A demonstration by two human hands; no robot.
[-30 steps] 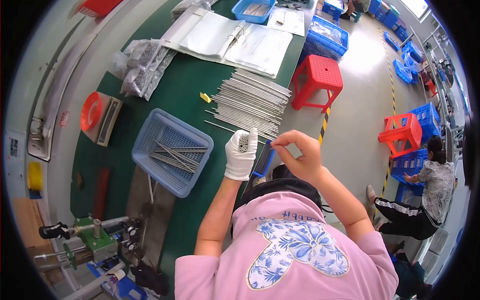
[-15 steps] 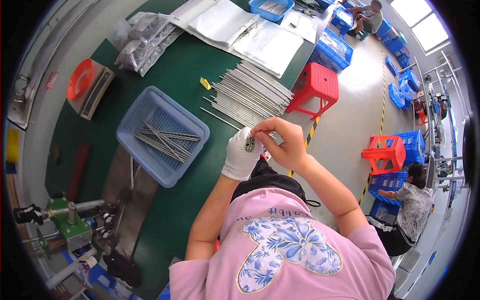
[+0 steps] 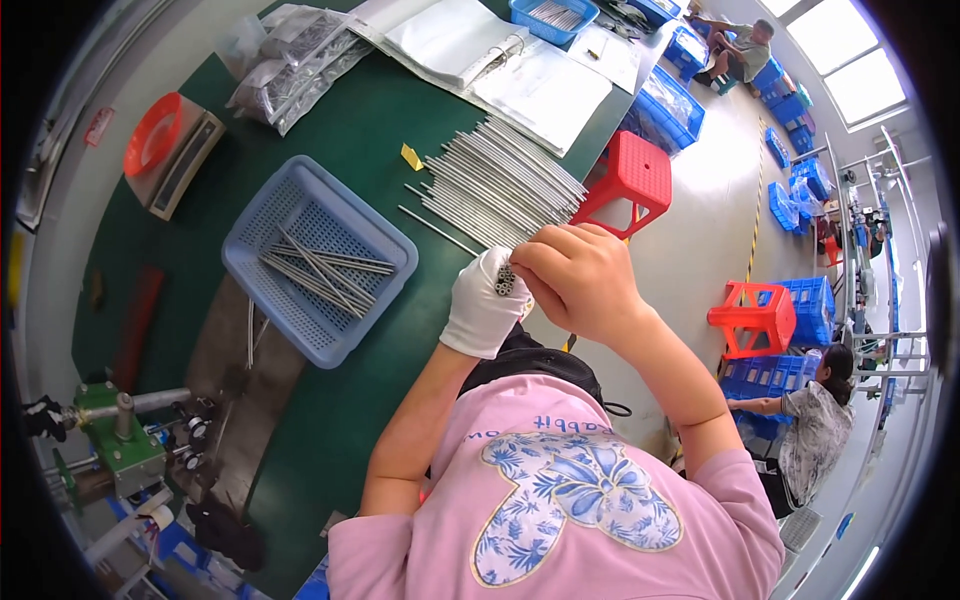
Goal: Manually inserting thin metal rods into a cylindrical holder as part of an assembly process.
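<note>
**Bundle in left hand, right fingers at its end**

Bundle: slim grey metal rods packed tight, round ends with dark centres facing up. Lengths mostly hidden by the glove. It's in front of the torso, by the counter edge.

Left hand, white glove: fingers wrapped around the bundle. Right hand, bare: thumb and index narrow, right at the bundle's end; can't tell if they pinch a rod.

Closest obstacle: loose rods, laid side by side just beyond the hands, tips uneven. One stray rod sits apart on the near side, running toward the glove. Yellow tag beside the row.

Left: blue basket, more rods crossed inside. Green counter shows between basket and row. Farther out: scale with orange dish, plastic bags, open binder behind the row.

Right: counter edge slants past the row; red stool stands close against it. Beyond that, grey floor runs to a second red stool and a seated co-worker.
</note>
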